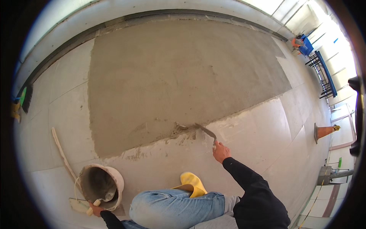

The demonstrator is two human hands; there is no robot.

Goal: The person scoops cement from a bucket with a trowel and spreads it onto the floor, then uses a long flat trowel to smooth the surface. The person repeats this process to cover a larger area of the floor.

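My right hand (221, 152) is closed on the handle of a pointed metal trowel (207, 131), whose blade touches the edge of a large patch of wet grey mortar (179, 76), beside a small rough heap (180, 128). My left hand (96, 210) is closed on a pale tool handle at the lower left, beside a whitish bucket (116, 179) with grey residue inside. A flat board-like piece (78, 205) lies by that hand; whether it joins the handle, I cannot tell. My bent leg in jeans and a yellow boot (192, 182) are between my hands.
Pale floor tiles (65, 114) border the mortar. A long pale stick (61, 149) lies left of the bucket, a broom head (26, 98) farther left. Along the right are an orange cone (325, 131), blue-black folded frames (323, 72), a blue container (306, 45) and a grey metal fixture (325, 174).
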